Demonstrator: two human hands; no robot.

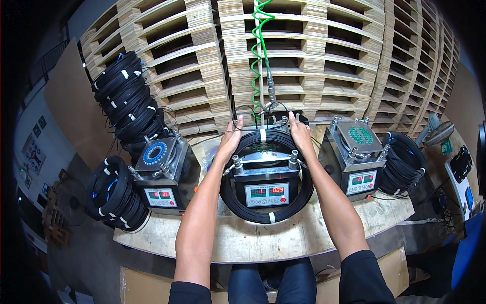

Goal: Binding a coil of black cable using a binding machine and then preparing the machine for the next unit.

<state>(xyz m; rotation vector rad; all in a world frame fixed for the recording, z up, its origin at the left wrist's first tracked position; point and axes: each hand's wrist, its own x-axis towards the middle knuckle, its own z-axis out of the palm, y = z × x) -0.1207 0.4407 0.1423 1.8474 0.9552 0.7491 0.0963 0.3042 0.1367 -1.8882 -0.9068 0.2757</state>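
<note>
A coil of black cable [305,195], bound with white ties, rings the middle polishing-type machine [267,195], a dark box with a lit red and green display. My left hand [232,136] is closed at the far left side of this machine, by a thin black cable that arches up to its top. On the far right side, my right hand [299,134] closes at a matching cable loop, thumb up. Both sets of fingertips are partly hidden behind the thumbs. Metal clamp posts stand at the machine's front corners, inside the coil.
Similar machines stand at left [161,175] and right [357,162], with round blue and green tops. Stacked black cable coils [132,101] rise at the far left; more coils [405,164] lie at right. Wooden pallets [329,66] wall off the back. A green coiled air hose [257,45] hangs there.
</note>
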